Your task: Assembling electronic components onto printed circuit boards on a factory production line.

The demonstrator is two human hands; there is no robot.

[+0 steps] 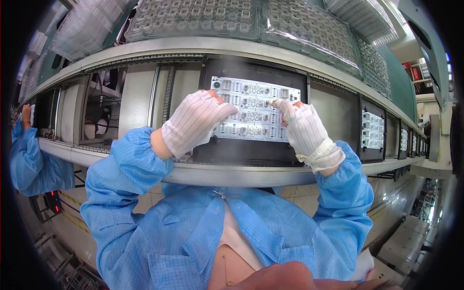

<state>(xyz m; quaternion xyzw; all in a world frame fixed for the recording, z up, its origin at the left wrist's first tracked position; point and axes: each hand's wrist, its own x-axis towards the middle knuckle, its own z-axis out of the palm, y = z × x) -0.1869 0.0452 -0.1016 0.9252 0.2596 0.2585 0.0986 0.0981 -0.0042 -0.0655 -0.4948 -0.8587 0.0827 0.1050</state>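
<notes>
A white circuit board panel (254,116) with rows of small components lies in a black carrier tray (251,153) on the conveyor. My left hand (197,121), in a striped white glove with bare fingertips, bends over the panel's left side. Its fingers are curled in and its thumb reaches over the board; anything between them is hidden. At the panel's right side is my right hand (303,126), gloved the same way. Its thumb and forefinger come together in a pinch over the upper right components. What they hold is too small to make out.
Clear plastic trays of small parts (193,19) stand behind the conveyor's far rail (159,47). Stacked clear trays (89,29) are at far left. Another carrier with a white board (373,130) sits farther right along the line. A co-worker's blue sleeve (29,159) shows at left.
</notes>
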